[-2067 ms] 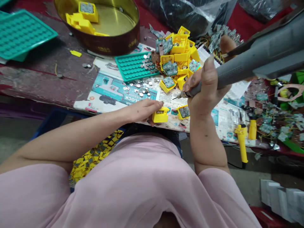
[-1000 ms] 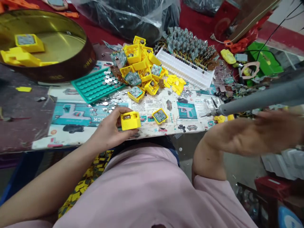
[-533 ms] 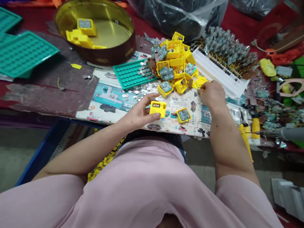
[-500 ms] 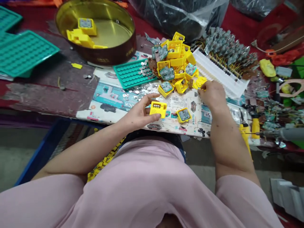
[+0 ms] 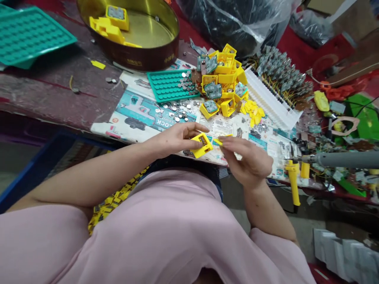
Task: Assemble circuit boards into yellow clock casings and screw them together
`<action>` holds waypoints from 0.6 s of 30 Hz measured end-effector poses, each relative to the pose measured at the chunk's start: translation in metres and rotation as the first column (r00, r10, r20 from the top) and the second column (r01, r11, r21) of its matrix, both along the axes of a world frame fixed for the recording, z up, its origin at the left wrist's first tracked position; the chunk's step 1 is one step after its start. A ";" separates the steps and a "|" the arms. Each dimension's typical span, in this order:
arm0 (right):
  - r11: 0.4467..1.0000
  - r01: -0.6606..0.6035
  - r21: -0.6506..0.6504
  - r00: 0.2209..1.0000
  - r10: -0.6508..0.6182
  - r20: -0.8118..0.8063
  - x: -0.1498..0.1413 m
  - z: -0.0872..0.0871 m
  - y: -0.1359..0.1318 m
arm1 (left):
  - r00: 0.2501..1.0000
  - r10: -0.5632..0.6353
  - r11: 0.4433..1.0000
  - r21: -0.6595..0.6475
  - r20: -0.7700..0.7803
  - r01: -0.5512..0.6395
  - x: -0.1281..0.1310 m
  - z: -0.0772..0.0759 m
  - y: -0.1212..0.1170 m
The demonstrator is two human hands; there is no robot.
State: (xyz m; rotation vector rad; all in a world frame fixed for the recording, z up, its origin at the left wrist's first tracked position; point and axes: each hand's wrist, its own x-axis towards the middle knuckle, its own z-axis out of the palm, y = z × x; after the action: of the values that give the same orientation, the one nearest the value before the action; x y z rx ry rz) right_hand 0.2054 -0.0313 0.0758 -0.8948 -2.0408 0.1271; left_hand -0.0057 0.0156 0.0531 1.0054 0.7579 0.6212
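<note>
My left hand (image 5: 180, 139) grips a small yellow plastic case (image 5: 201, 146) at the front of the table; button cells show in its open slot. Just to the right, my right hand (image 5: 247, 156) pinches a thin yellow battery cover (image 5: 218, 141) between thumb and fingers, a short gap from the case. Behind my right fingers, another yellow case is mostly hidden. Loose yellow covers (image 5: 253, 112) lie in a small pile beyond. A heap of yellow cases (image 5: 226, 79) with circuit boards stands behind, and loose button cells (image 5: 179, 114) are scattered on the printed card.
A teal tray (image 5: 166, 92) and a round tin (image 5: 139, 59) stand at the back left. A white rack (image 5: 274, 104) of wired boards is at the back right. The grey electric screwdriver (image 5: 343, 159) hangs at right above a yellow-handled soldering iron (image 5: 293, 183).
My right hand has come from the pile of covers to beside the left hand, bringing a yellow battery cover. The left hand has tilted the case. Earlier, the right hand let go of the screwdriver.
</note>
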 end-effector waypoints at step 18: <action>0.947 -0.016 0.320 0.972 -0.060 0.225 0.005 -0.005 -0.009 | 0.989 0.127 0.979 -0.171 0.070 -0.114 0.007 0.008 -0.013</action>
State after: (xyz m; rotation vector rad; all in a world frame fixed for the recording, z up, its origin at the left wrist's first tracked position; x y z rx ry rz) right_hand 0.2103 -0.0408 0.0706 -0.7531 -2.1834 -0.3301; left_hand 0.0016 0.0027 0.0615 0.7807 0.7905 0.6872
